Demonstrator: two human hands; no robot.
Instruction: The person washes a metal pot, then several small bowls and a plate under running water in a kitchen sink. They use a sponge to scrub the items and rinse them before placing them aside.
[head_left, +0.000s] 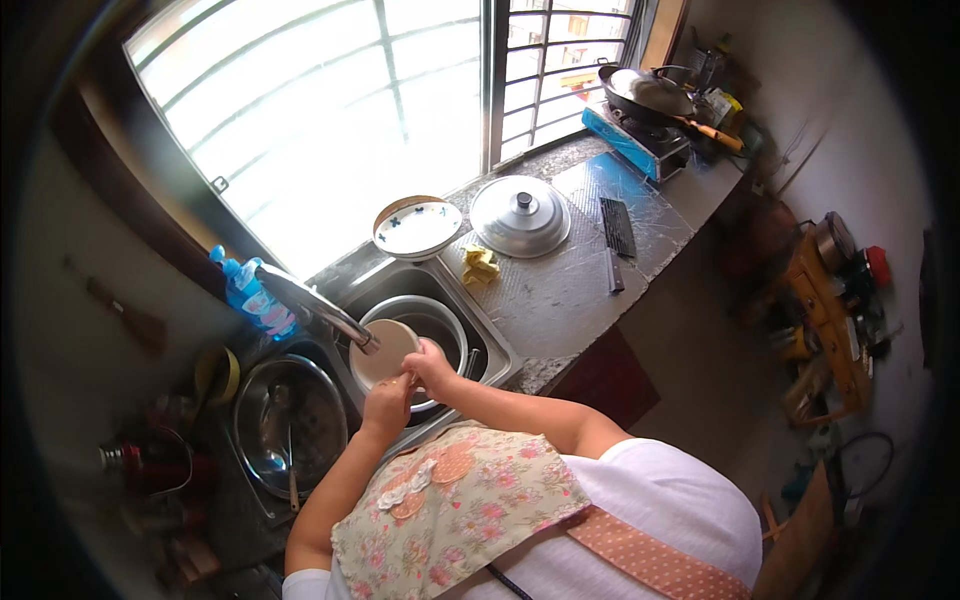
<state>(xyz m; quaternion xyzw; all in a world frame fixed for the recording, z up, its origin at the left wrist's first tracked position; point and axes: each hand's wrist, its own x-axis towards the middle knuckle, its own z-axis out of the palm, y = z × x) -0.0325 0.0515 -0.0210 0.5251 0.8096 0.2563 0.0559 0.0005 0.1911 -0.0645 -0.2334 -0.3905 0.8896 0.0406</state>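
Note:
Both my hands are over the right sink basin, close together at the near edge of a pale round bowl (384, 352). My left hand (388, 409) grips the bowl's lower rim. Just beside it, my right hand (433, 370) has its fingers on the same rim. The bowl is tilted under the spout of the chrome faucet (330, 311); whether water runs is hard to see. Beneath it, a round metal basin (459, 327) sits in the steel sink (501, 361), its contents mostly hidden by the bowl and hands.
A metal bowl (247, 390) with a long-handled utensil (292, 469) sits left. Blue bottles (259, 300) stand behind the faucet. Right are patterned plates (420, 227), a yellow cloth (480, 265), a metal lid (517, 221), a cleaver (617, 232) and a wok (645, 94) on a portable stove (626, 142).

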